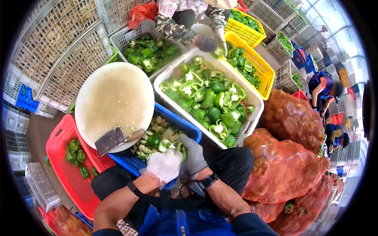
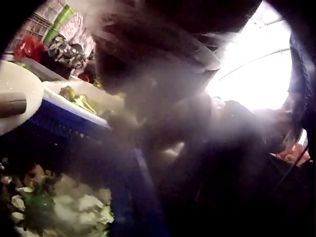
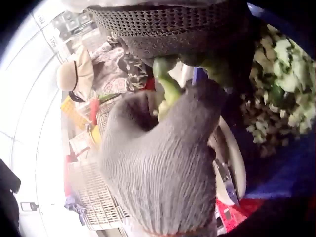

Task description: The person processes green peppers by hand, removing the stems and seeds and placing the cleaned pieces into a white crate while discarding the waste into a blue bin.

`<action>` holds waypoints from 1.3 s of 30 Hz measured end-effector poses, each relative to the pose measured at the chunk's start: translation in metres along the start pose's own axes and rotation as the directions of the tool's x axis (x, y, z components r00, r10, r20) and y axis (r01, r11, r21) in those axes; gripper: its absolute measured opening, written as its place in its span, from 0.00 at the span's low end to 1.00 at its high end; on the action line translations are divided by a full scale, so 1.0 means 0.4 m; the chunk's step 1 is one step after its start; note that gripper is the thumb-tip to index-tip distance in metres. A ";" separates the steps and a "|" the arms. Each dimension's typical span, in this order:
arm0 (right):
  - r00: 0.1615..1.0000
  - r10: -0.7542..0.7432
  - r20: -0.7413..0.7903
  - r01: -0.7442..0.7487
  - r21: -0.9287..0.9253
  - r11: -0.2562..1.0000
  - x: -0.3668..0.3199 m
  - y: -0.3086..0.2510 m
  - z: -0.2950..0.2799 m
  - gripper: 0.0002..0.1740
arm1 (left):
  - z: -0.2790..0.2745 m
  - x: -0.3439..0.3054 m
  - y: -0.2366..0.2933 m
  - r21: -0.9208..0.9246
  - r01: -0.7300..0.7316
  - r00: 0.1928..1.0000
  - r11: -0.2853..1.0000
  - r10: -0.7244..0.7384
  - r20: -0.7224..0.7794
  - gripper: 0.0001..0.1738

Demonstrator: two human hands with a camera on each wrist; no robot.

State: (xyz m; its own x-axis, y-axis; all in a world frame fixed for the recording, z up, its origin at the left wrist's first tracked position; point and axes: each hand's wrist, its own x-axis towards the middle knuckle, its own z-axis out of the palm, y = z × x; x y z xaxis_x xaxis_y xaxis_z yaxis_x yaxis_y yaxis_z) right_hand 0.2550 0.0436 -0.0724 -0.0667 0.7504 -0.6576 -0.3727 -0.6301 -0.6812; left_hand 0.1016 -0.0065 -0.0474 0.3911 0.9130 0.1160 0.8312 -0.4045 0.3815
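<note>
1. Round white board point(image 1: 114, 98) lying partly over red crate point(image 1: 67, 177); cleaver point(image 1: 110, 140) on its near edge.
2. White crate point(image 1: 159, 88) filled with halved peppers point(image 1: 208, 102).
3. Yellow crates point(image 1: 262, 69) beyond it.
4. Orange mesh sacks point(image 1: 283, 165), stacked at right.

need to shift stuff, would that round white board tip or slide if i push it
Probably stiff: the board spans the red crate and blue crate without sagging. Resting only on their rims, it may tilt when pushed. The cleaver near its edge could slide off.

Floor point(image 1: 38, 131): red crate point(image 1: 74, 181), blue crate point(image 1: 182, 122), white crate point(image 1: 252, 118), netted sacks point(image 1: 281, 165).
</note>
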 end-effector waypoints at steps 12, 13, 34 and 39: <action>0.888 -0.452 0.082 0.428 0.207 0.880 0.243 -0.485 -0.211 0.27 | -0.057 0.065 -0.059 0.141 0.270 0.799 0.953 -0.303 0.519 0.28; 0.862 -0.505 0.050 0.505 0.023 0.863 0.244 -0.534 -0.231 0.28 | -0.052 0.063 -0.058 0.141 0.266 0.800 0.954 -0.300 0.520 0.28; 0.297 -0.394 0.870 0.768 -0.462 -0.443 0.043 -0.346 -0.033 0.24 | -0.041 0.116 -0.112 -0.769 0.545 0.770 0.333 -0.563 0.301 0.37; 0.269 -0.296 0.917 0.861 -0.366 -0.352 -0.033 -0.294 0.040 0.31 | -0.135 0.100 -0.113 -0.867 0.402 0.780 -0.295 -0.385 0.493 0.29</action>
State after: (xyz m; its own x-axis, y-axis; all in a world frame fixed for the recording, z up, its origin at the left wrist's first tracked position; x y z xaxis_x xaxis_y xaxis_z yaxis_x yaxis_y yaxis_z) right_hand 0.2848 0.1109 0.0215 -0.7562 0.5711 0.3193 0.4128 0.7950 -0.4444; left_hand 0.0584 0.0511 -0.0103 0.1795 0.8420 -0.5087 -0.4301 0.5322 0.7292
